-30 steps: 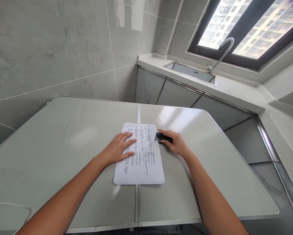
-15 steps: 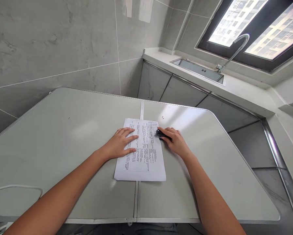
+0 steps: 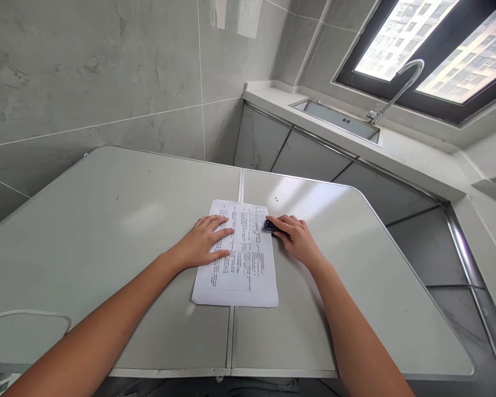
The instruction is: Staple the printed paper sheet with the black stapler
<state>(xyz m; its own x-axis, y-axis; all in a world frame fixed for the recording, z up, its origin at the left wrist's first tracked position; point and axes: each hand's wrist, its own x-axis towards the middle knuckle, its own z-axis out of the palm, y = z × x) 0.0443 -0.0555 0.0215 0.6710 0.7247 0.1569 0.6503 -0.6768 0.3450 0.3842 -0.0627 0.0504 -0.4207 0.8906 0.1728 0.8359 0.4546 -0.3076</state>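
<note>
Printed paper sheets (image 3: pixel 241 286) lie on the table, covered in dense lines of text. My left hand (image 3: pixel 206 240) rests flat on their left side with its fingers spread. At the right edge of the paper, my right hand (image 3: pixel 298 238) is closed around a small black stapler (image 3: pixel 270 225). The stapler's front end overlaps the paper's edge; most of its body is hidden in my hand. How many sheets are stacked I cannot tell.
The pale folding table (image 3: pixel 107 248) has a metal seam down its middle. Behind it on the right run a counter with a sink (image 3: pixel 339 118) and a tall faucet (image 3: pixel 400 88), below a window (image 3: pixel 433 49). A grey tiled wall (image 3: pixel 86 66) stands at the back left.
The lower right part of the paper has shifted slightly left. The stapler looks slightly more closed at the paper's edge. Both hands stay almost where they were.
</note>
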